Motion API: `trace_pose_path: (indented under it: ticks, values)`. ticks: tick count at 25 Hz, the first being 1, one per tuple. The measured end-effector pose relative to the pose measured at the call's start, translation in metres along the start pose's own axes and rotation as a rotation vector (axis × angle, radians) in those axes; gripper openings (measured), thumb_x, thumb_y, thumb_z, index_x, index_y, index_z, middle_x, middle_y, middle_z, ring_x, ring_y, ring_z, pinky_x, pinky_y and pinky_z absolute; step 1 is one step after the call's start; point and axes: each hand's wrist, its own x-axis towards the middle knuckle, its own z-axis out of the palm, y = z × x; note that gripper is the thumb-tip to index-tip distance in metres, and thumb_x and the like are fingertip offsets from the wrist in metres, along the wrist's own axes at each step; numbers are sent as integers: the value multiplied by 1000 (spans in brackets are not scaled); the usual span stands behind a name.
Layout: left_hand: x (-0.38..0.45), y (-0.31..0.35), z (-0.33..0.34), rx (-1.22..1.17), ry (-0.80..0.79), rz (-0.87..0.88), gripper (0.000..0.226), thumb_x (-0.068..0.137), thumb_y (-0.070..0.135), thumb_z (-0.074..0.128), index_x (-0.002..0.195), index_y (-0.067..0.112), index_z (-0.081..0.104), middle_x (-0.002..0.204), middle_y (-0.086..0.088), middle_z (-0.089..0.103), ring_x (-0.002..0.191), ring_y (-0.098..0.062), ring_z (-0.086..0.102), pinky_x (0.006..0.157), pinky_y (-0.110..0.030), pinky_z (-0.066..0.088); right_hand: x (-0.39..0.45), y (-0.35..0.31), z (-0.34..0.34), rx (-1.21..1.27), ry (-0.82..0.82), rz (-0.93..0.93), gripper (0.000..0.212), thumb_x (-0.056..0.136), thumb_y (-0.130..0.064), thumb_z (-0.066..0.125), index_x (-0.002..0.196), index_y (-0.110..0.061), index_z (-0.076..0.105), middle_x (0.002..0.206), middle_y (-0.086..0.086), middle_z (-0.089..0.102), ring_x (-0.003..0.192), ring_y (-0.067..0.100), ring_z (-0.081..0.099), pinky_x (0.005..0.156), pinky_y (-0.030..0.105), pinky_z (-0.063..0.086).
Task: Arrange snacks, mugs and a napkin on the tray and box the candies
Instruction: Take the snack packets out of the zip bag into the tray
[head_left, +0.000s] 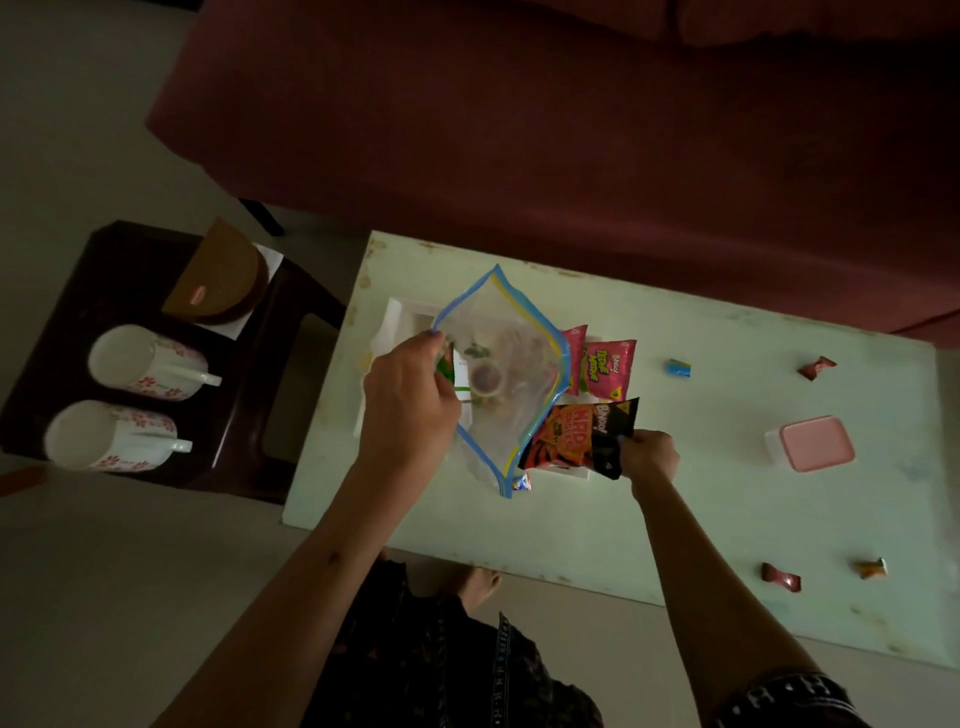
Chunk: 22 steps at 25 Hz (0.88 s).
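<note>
My left hand (408, 402) grips the rim of a clear zip bag (506, 374) with a blue and yellow edge, held open over the white tray (397, 317). Through the bag I see a small cup and a green packet. My right hand (647, 457) holds a black and orange snack packet (576, 439) at the tray's near right corner. Two pink snack packets (605, 366) lie on the tray's right side. Wrapped candies lie on the pale table: a blue one (679, 369), red ones (816, 368) (781, 577) and a gold one (871, 568). A pink-lidded box (813, 443) stands shut.
Two white floral mugs (148, 364) (111, 436) lie on a dark stool (249, 441) left of the table, beside a brown half-round object (221, 280) resting on a white sheet. A maroon sofa (571, 130) runs behind the table. My foot (478, 584) is at the table's near edge.
</note>
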Motion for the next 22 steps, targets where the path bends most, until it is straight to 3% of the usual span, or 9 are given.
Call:
trace_pose_path:
  ticks: [6, 11, 13, 16, 18, 19, 20, 22]
  values:
    - [1, 3, 1, -26, -24, 19, 37, 80, -3, 55, 117, 1, 58, 115, -17, 66, 106, -33, 62, 94, -40, 46, 3, 1, -2, 50, 79, -16, 29, 86, -12, 60, 113, -7, 67, 114, 21, 67, 103, 39, 62, 83, 40, 52]
    - [-1, 6, 3, -32, -54, 28, 41, 81, 0, 54, 122, 4, 56, 114, -16, 67, 99, -31, 64, 91, -37, 47, -19, -10, -21, 53, 38, 31, 48, 85, -21, 66, 128, -3, 53, 129, 21, 57, 118, 37, 54, 96, 43, 47]
    - [-2, 6, 3, -38, -69, 28, 41, 82, 1, 54, 123, 4, 55, 114, -16, 67, 99, -30, 64, 91, -35, 47, -46, -35, -39, 171, 171, -111, 45, 84, -22, 66, 125, -6, 53, 124, 18, 60, 114, 32, 57, 92, 37, 48]
    - [-3, 9, 2, -57, -94, 17, 41, 82, 0, 54, 122, 5, 55, 113, -16, 67, 99, -30, 64, 90, -34, 46, -119, -80, -63, 539, 409, -557, 15, 83, -23, 60, 96, -30, 59, 90, -10, 67, 83, 3, 64, 66, 9, 47]
    - [-6, 12, 0, -76, -106, 16, 40, 83, 0, 55, 122, 6, 55, 115, -15, 66, 100, -28, 64, 90, -33, 47, -158, -100, -60, 465, 282, -769, 10, 81, -25, 58, 84, -35, 61, 72, -20, 64, 66, -10, 60, 60, 1, 42]
    - [-7, 13, -1, -88, -104, 27, 39, 83, 0, 55, 122, 5, 55, 116, -15, 65, 101, -27, 64, 91, -32, 47, -166, -108, -52, 308, 145, -781, 6, 81, -27, 60, 82, -30, 64, 72, -17, 67, 63, -11, 59, 64, 4, 44]
    - [-10, 14, -2, -105, -100, 42, 38, 83, 0, 55, 121, 4, 56, 117, -15, 65, 102, -27, 64, 91, -31, 47, -169, -118, -40, 84, -5, -748, 11, 82, -28, 61, 85, -20, 67, 78, -10, 70, 65, -6, 60, 69, 12, 48]
    - [-14, 15, -4, -133, -95, 70, 37, 83, -1, 55, 120, 2, 56, 118, -15, 64, 107, -26, 62, 94, -31, 47, -159, -132, -10, -357, -221, -591, 33, 88, -31, 57, 100, -1, 64, 99, 12, 69, 88, 18, 65, 81, 28, 49]
